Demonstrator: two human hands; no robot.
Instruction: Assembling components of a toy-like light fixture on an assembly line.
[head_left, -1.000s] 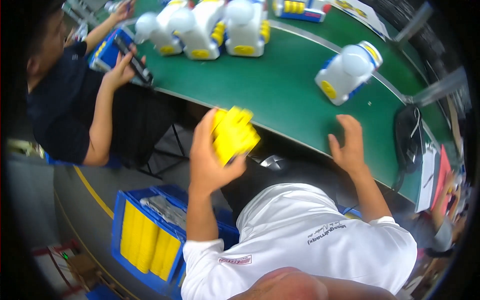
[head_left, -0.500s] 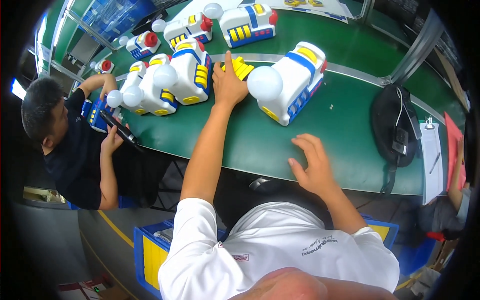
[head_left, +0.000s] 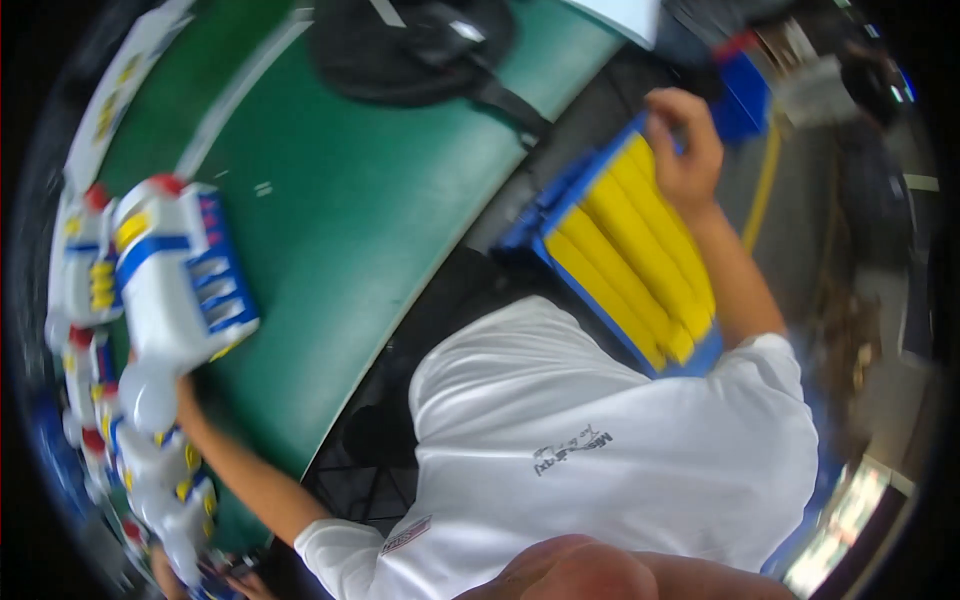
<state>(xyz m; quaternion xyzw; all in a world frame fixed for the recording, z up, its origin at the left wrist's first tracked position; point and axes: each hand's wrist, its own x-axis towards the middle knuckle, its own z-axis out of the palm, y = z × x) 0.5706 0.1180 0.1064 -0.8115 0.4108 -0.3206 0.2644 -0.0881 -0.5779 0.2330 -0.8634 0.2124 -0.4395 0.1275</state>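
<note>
Head view, right hand point(head_left: 686, 150) half-uncurled near ridged yellow parts point(head_left: 622, 262), left hand point(head_left: 186, 392), grip hidden, behind boxy white toy point(head_left: 165, 300)

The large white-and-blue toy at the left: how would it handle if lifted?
The toy is probably stiff, given its hard-looking moulded shell. That shell looks smooth, so it may be slightly slippery. The round globe juts from one end, so it could be fragile if knocked.

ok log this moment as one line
left hand: mostly hidden behind white toy, grip unclear | right hand: loosely open, nothing seen in it, near blue bin of yellow parts
</note>
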